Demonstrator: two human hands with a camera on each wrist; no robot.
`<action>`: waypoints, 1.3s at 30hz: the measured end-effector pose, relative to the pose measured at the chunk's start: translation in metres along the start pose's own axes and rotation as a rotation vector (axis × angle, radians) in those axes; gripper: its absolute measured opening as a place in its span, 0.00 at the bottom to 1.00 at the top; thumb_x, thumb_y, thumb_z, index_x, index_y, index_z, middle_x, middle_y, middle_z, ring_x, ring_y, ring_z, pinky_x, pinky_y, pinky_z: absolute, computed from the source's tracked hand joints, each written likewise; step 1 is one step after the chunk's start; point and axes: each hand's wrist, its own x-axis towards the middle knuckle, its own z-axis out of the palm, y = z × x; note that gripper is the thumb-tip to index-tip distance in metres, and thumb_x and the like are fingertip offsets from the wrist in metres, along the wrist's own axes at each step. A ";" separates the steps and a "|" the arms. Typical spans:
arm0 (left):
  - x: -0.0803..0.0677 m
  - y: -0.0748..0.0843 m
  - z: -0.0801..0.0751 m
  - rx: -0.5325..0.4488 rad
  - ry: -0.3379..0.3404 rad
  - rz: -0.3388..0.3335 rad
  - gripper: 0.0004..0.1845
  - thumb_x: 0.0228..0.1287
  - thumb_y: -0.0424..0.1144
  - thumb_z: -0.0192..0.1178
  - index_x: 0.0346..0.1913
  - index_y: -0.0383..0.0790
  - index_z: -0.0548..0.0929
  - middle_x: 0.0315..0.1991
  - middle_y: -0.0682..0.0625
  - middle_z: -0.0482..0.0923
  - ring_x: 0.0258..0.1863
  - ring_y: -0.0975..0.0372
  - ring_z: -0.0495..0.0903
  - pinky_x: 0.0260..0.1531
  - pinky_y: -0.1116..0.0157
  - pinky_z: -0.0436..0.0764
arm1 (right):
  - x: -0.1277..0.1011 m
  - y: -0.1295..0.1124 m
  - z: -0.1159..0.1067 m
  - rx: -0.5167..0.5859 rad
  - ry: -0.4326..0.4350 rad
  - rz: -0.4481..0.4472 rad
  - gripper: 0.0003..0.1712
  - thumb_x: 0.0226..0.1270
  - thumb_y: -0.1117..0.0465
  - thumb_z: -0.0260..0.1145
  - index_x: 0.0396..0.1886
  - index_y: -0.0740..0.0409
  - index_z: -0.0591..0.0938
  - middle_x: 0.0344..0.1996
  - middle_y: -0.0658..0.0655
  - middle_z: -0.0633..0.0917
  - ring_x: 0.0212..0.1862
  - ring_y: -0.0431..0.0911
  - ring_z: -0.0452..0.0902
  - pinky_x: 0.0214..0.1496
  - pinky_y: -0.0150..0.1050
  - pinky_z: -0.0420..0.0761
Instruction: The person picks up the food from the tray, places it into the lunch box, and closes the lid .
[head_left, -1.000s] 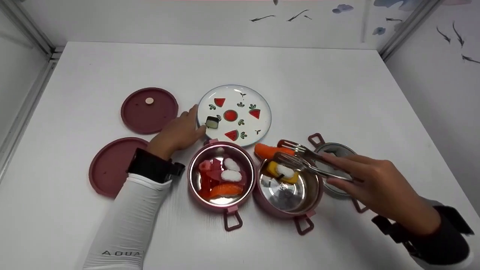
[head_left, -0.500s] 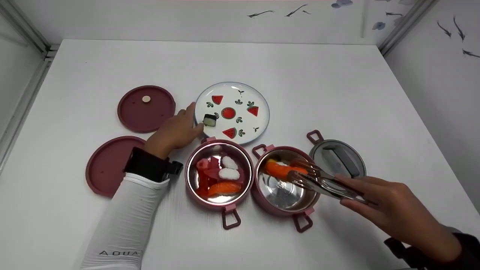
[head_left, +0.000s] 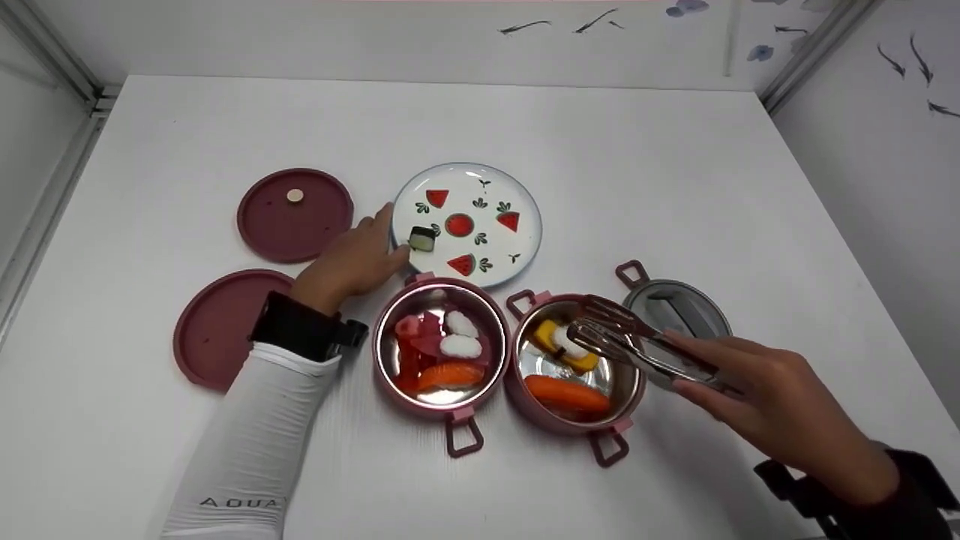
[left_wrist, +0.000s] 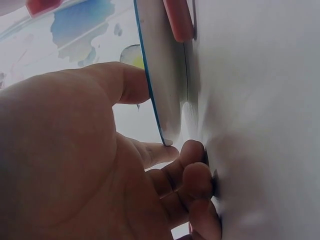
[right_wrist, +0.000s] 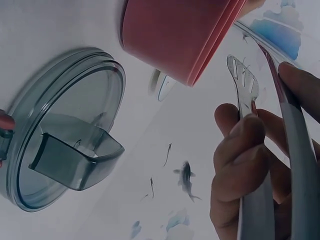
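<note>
Right hand (head_left: 780,397) grips tongs (head_left: 630,341) over pot (head_left: 574,367) holding carrot (head_left: 566,392), probably egg sushi (head_left: 564,345)

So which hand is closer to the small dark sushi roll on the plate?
Left. The left hand rests at the plate edge, its fingers right beside the roll. The right hand holds tongs far away, over the right-side container.

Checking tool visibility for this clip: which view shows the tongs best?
The head view: the tongs show whole, tips over the right-hand pink pot, held by the right hand. The right wrist view shows only their arms from below; the left wrist view shows none.
</note>
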 end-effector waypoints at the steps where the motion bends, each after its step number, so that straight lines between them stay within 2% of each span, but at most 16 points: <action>1: 0.000 0.000 0.000 -0.001 -0.001 -0.002 0.44 0.72 0.55 0.45 0.81 0.42 0.38 0.77 0.34 0.54 0.74 0.42 0.60 0.71 0.46 0.64 | 0.002 0.000 0.001 0.007 0.005 -0.007 0.33 0.52 0.60 0.80 0.61 0.42 0.83 0.35 0.45 0.87 0.27 0.34 0.72 0.25 0.21 0.72; 4: 0.000 0.001 -0.001 0.002 -0.001 -0.004 0.44 0.72 0.55 0.44 0.81 0.42 0.38 0.77 0.34 0.53 0.75 0.42 0.59 0.72 0.46 0.64 | 0.010 -0.003 0.002 0.040 0.003 -0.021 0.34 0.54 0.60 0.79 0.62 0.41 0.82 0.29 0.42 0.83 0.20 0.30 0.70 0.22 0.21 0.70; 7: 0.000 0.000 0.000 0.006 -0.003 -0.007 0.44 0.73 0.55 0.44 0.81 0.42 0.38 0.77 0.33 0.53 0.75 0.42 0.59 0.72 0.46 0.63 | 0.023 -0.006 0.004 0.046 -0.013 -0.041 0.33 0.56 0.58 0.78 0.63 0.41 0.82 0.29 0.43 0.82 0.16 0.29 0.66 0.20 0.22 0.69; 12: 0.000 0.000 0.000 0.009 -0.003 -0.005 0.44 0.73 0.54 0.44 0.81 0.42 0.38 0.76 0.33 0.54 0.74 0.42 0.60 0.71 0.46 0.64 | 0.058 -0.013 0.007 -0.008 -0.006 -0.153 0.31 0.60 0.55 0.75 0.65 0.48 0.80 0.39 0.52 0.88 0.26 0.35 0.71 0.25 0.26 0.73; 16: 0.000 0.000 0.000 0.007 0.005 -0.005 0.44 0.72 0.54 0.45 0.81 0.42 0.38 0.76 0.33 0.55 0.74 0.43 0.61 0.71 0.46 0.64 | 0.093 -0.020 0.012 -0.019 -0.036 -0.212 0.31 0.65 0.53 0.72 0.67 0.52 0.78 0.38 0.55 0.88 0.28 0.39 0.74 0.29 0.33 0.77; 20: 0.000 0.000 0.000 0.009 0.006 -0.010 0.44 0.72 0.54 0.45 0.81 0.42 0.38 0.76 0.34 0.55 0.74 0.43 0.61 0.71 0.46 0.64 | 0.132 -0.027 0.019 -0.017 -0.121 -0.211 0.30 0.68 0.49 0.67 0.68 0.54 0.78 0.35 0.54 0.86 0.28 0.41 0.74 0.30 0.35 0.77; 26: 0.001 0.000 0.001 0.018 0.003 0.005 0.44 0.73 0.55 0.45 0.81 0.41 0.38 0.77 0.33 0.54 0.75 0.42 0.59 0.72 0.47 0.63 | 0.177 -0.037 0.037 0.003 -0.219 -0.176 0.29 0.69 0.51 0.65 0.67 0.54 0.78 0.32 0.54 0.85 0.29 0.44 0.74 0.31 0.36 0.75; 30: 0.001 0.001 0.000 0.026 0.008 0.011 0.44 0.73 0.55 0.45 0.81 0.40 0.38 0.76 0.32 0.55 0.75 0.42 0.60 0.72 0.47 0.63 | 0.194 -0.042 0.047 -0.042 -0.267 -0.177 0.29 0.69 0.49 0.66 0.67 0.50 0.78 0.37 0.55 0.87 0.32 0.46 0.75 0.34 0.38 0.76; 34: 0.001 0.002 0.000 0.022 0.008 0.003 0.44 0.73 0.55 0.46 0.81 0.41 0.38 0.76 0.33 0.55 0.74 0.42 0.61 0.71 0.47 0.65 | 0.201 -0.043 0.053 -0.057 -0.289 -0.201 0.28 0.69 0.49 0.67 0.67 0.49 0.78 0.41 0.55 0.88 0.32 0.46 0.76 0.34 0.38 0.76; 39: 0.002 0.001 0.001 0.018 0.006 -0.003 0.45 0.73 0.55 0.46 0.81 0.42 0.38 0.76 0.32 0.56 0.74 0.42 0.61 0.70 0.47 0.66 | 0.204 -0.043 0.057 -0.042 -0.295 -0.232 0.28 0.69 0.50 0.68 0.67 0.49 0.79 0.40 0.54 0.89 0.30 0.46 0.75 0.32 0.37 0.74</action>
